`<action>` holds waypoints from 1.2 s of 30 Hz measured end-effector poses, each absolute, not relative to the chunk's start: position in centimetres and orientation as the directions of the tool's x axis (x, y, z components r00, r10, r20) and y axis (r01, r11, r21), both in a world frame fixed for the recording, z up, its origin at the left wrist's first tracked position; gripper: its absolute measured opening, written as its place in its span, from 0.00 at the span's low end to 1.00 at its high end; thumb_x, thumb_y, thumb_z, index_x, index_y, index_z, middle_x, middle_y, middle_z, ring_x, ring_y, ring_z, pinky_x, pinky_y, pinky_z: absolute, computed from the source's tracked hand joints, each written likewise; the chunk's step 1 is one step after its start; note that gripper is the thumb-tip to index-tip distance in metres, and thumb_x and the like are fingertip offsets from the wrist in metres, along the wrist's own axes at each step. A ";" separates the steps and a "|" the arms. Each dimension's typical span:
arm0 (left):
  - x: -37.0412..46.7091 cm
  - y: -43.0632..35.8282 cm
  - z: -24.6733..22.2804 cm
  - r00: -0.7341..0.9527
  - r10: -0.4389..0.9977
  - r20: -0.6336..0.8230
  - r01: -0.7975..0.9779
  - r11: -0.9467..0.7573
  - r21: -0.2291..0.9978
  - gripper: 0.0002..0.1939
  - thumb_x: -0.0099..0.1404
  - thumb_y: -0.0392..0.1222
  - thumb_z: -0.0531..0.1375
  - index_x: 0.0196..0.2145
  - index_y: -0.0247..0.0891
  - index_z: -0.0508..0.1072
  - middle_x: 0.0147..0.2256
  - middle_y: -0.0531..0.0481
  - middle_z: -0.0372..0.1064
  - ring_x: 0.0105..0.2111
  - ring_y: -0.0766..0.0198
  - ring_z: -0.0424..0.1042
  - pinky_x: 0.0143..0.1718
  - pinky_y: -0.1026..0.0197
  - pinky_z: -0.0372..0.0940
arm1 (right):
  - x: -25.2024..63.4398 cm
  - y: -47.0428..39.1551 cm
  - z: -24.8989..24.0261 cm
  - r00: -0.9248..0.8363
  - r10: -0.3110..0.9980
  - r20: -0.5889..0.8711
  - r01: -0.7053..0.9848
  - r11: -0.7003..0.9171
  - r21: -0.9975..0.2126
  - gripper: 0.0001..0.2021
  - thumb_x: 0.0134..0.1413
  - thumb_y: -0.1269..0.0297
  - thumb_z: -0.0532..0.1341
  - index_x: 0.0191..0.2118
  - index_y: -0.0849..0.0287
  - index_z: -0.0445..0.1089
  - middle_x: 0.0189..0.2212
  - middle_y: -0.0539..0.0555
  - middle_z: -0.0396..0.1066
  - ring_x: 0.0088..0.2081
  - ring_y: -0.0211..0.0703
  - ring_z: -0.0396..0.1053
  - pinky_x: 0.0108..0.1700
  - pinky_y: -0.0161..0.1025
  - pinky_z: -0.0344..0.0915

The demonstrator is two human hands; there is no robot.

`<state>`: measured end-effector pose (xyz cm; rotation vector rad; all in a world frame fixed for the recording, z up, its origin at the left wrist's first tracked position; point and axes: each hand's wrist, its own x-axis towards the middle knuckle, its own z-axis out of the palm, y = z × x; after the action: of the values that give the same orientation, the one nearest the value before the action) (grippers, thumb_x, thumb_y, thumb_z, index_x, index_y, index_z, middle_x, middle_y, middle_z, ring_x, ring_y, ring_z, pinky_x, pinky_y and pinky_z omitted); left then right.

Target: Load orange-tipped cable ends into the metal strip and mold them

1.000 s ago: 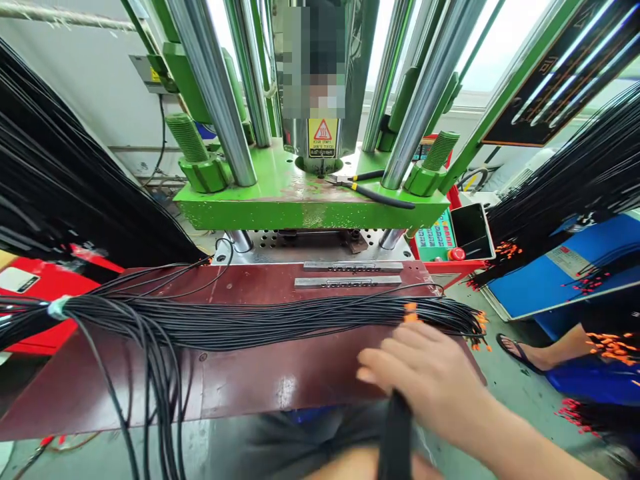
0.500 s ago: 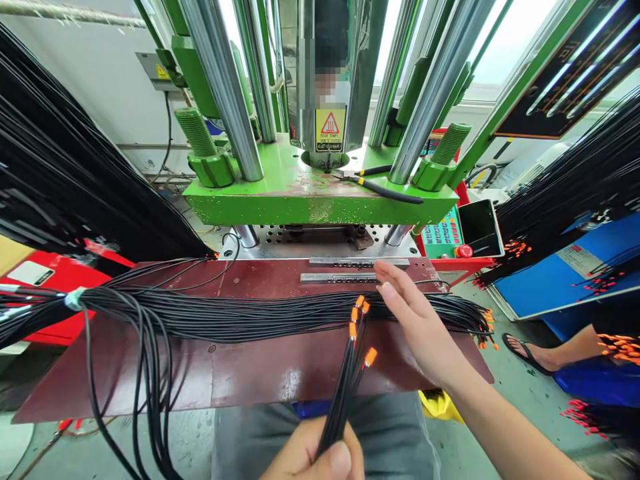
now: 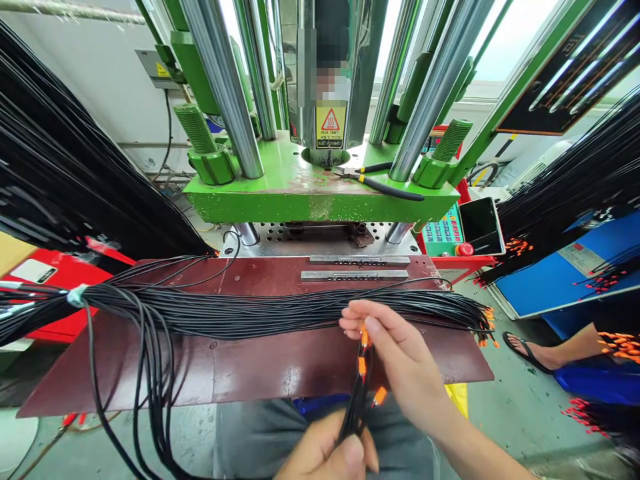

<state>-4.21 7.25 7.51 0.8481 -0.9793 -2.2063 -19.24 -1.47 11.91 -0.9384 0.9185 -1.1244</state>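
My left hand (image 3: 327, 448) grips black cables (image 3: 356, 399) while my right hand (image 3: 403, 357) pinches an orange connector (image 3: 365, 337); holding the cables steady should make handling single ends easier.

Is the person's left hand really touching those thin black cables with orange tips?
Touching. The head view shows it: the left hand is closed around the thin black cables with orange tips, which rise from its grip.

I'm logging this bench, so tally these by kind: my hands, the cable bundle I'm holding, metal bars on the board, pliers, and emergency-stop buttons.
Hands: 2
Held black cable bundle: 1
Metal bars: 2
Pliers: 1
Emergency-stop button: 1
Total: 7
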 end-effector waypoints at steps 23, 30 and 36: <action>-2.8 -1.4 10.8 -0.108 -0.939 -0.326 0.382 -0.342 0.859 0.16 0.65 0.53 0.60 0.40 0.37 0.68 0.23 0.59 0.59 0.15 0.76 0.55 0.13 0.73 0.54 | -30.2 -16.5 10.3 0.474 -0.880 0.033 -0.812 -0.451 -0.371 0.19 0.64 0.59 0.52 0.52 0.61 0.72 0.50 0.61 0.72 0.52 0.55 0.68 0.56 0.50 0.62; -3.0 -1.4 9.2 -0.067 -0.939 -0.338 0.319 -0.342 0.884 0.16 0.61 0.49 0.65 0.38 0.37 0.66 0.16 0.59 0.63 0.12 0.74 0.57 0.13 0.73 0.53 | -29.3 -17.6 11.7 0.574 -0.818 -0.040 -0.806 -0.555 -0.204 0.18 0.67 0.59 0.47 0.49 0.61 0.69 0.43 0.61 0.74 0.44 0.54 0.71 0.45 0.45 0.64; -3.3 -1.6 9.0 -0.056 -0.942 -0.330 0.276 -0.332 0.902 0.16 0.57 0.45 0.68 0.35 0.36 0.65 0.19 0.57 0.68 0.13 0.74 0.61 0.15 0.72 0.57 | -27.1 -14.7 15.9 0.538 -0.826 -0.167 -0.837 -0.501 -0.221 0.14 0.65 0.58 0.50 0.45 0.57 0.69 0.36 0.57 0.75 0.37 0.50 0.71 0.37 0.41 0.60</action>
<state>-3.26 -1.63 9.02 1.2219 -0.8168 -1.5809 -27.10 -14.74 15.95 -2.5045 1.3884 0.0563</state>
